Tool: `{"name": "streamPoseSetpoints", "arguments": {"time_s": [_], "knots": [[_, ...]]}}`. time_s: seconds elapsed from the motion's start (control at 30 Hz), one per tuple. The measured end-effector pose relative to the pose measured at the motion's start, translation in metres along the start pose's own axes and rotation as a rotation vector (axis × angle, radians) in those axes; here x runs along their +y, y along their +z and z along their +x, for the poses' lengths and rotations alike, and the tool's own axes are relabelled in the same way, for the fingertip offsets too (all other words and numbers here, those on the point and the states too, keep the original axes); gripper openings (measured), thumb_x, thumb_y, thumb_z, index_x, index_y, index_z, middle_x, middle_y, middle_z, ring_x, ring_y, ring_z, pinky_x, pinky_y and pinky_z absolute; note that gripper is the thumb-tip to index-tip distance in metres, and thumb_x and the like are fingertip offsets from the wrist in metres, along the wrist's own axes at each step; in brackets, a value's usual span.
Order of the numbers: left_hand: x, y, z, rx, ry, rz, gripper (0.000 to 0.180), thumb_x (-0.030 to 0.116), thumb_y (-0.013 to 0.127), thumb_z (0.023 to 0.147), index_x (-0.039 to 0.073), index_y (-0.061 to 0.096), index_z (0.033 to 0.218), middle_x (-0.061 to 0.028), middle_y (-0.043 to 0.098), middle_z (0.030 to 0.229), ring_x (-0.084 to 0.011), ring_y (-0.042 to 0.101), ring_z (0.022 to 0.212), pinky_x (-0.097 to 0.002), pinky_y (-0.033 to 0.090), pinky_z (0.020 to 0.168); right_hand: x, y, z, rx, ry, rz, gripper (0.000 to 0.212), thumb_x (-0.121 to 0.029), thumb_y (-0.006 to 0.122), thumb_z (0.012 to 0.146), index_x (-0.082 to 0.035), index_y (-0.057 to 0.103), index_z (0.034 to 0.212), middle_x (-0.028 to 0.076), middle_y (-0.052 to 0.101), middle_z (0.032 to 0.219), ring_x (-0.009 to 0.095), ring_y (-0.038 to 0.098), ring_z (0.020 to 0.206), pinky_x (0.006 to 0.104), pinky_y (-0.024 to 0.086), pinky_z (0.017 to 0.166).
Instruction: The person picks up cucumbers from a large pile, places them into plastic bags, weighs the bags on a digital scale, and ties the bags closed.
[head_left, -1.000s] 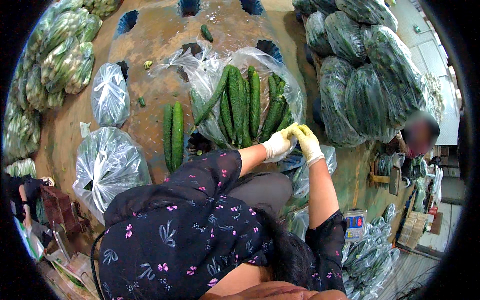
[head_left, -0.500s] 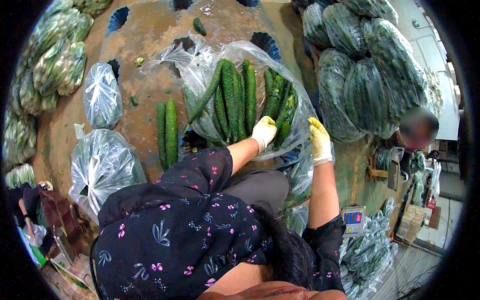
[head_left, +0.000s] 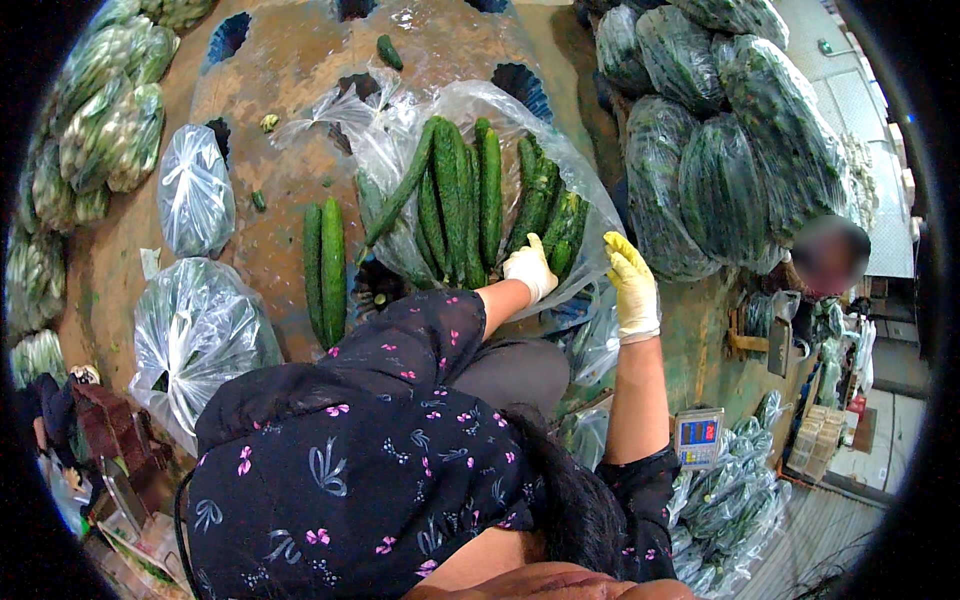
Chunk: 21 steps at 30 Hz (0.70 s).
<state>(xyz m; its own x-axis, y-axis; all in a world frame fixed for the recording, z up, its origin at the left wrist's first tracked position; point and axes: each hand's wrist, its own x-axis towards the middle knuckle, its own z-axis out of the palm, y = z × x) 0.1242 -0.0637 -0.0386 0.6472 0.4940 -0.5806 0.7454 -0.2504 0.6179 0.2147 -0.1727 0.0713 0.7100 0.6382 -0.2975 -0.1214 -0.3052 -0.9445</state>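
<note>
My left hand (head_left: 530,272), in a white glove, rests at the near ends of the cucumbers, its visible fingers apart; its underside is hidden. My right hand (head_left: 632,290), in a glove with yellowed fingertips, is raised at the right edge of a clear plastic bag (head_left: 588,185), fingers stretched out. Contact between that hand and the film is hard to tell. Several long dark-green cucumbers (head_left: 458,200) lie side by side in the bag's left half. Shorter, partly overlapping cucumbers (head_left: 540,195) lie in its right half, just beyond my left hand.
Two loose cucumbers (head_left: 323,270) lie left of the bag, near tied plastic bags (head_left: 197,190). A small cucumber piece (head_left: 389,52) lies farther off. Bagged cucumbers (head_left: 725,180) are piled at right, and a digital scale (head_left: 698,440) stands near my right elbow. Blue-lined holes (head_left: 228,38) break the brown surface.
My left hand has shifted slightly right and its fingers have loosened. My right hand's fingers have straightened from a curl beside the bag's edge. The view has moved slightly.
</note>
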Motion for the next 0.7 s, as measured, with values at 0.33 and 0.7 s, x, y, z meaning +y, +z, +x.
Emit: {"name": "streamPoseSetpoints", "arguments": {"time_s": [0.33, 0.7], "knots": [[0.008, 0.01, -0.004, 0.31, 0.805, 0.425, 0.069, 0.022, 0.069, 0.063, 0.007, 0.045, 0.125, -0.0121, 0.053, 0.117, -0.0327, 0.042, 0.117, -0.0463, 0.033, 0.096, -0.011, -0.002, -0.009, 0.011, -0.013, 0.092, 0.034, -0.014, 0.054, 0.088, -0.007, 0.056, 0.121, 0.002, 0.057, 0.123, 0.012, 0.052, 0.11, 0.025, 0.037, 0.087], [0.031, 0.0, 0.056, -0.03, 1.386, 0.776, 0.103, 0.053, 0.071, 0.059, -0.001, 0.03, 0.137, -0.0199, 0.034, 0.141, -0.0294, 0.035, 0.13, -0.0456, 0.02, 0.108, -0.026, 0.002, -0.024, -0.033, -0.076, 0.034, 0.035, -0.014, 0.051, 0.089, -0.003, 0.054, 0.123, 0.005, 0.057, 0.123, 0.014, 0.053, 0.11, 0.0263, 0.039, 0.09]]}}
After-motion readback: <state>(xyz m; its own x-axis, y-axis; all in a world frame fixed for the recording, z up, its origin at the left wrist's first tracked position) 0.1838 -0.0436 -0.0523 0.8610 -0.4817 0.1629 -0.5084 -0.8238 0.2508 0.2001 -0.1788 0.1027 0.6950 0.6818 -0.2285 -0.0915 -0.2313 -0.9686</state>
